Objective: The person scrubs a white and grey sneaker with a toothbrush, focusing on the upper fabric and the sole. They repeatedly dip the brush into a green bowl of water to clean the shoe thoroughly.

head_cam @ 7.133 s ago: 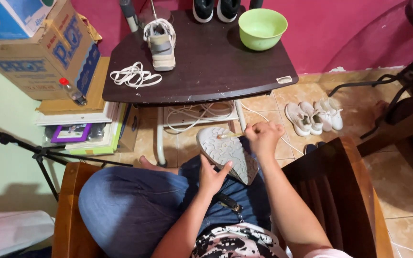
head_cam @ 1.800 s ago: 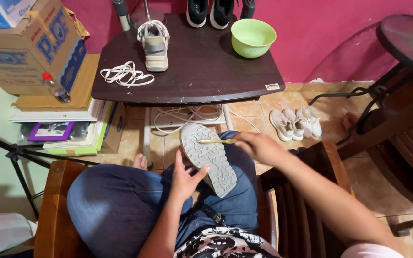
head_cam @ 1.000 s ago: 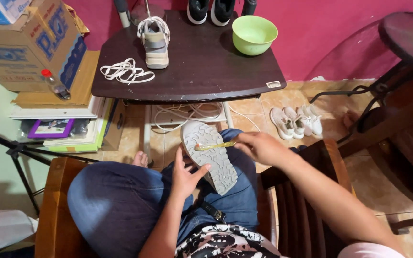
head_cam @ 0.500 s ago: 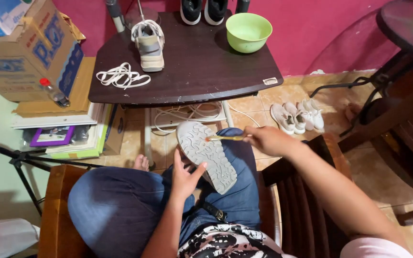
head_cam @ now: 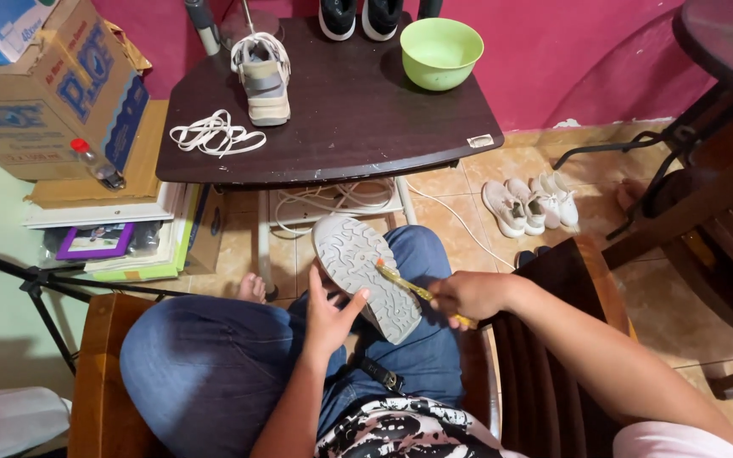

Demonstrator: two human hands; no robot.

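Brushing a shoe sole on my lap.
My left hand (head_cam: 326, 312) steadies the upturned shoe (head_cam: 365, 276); my right hand (head_cam: 467, 295), gripping the yellow toothbrush (head_cam: 407, 285), has drawn its bristles back toward mid-sole.

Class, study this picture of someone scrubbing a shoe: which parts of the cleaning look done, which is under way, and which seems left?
Done: the white laces lie loose on the dark table, and the other shoe stands there unlaced. In hand: the left hand steadies the upturned shoe on the lap while the right hand puts the yellow toothbrush to its grey sole. Left: probably the second shoe and relacing; how clean either is cannot be judged.
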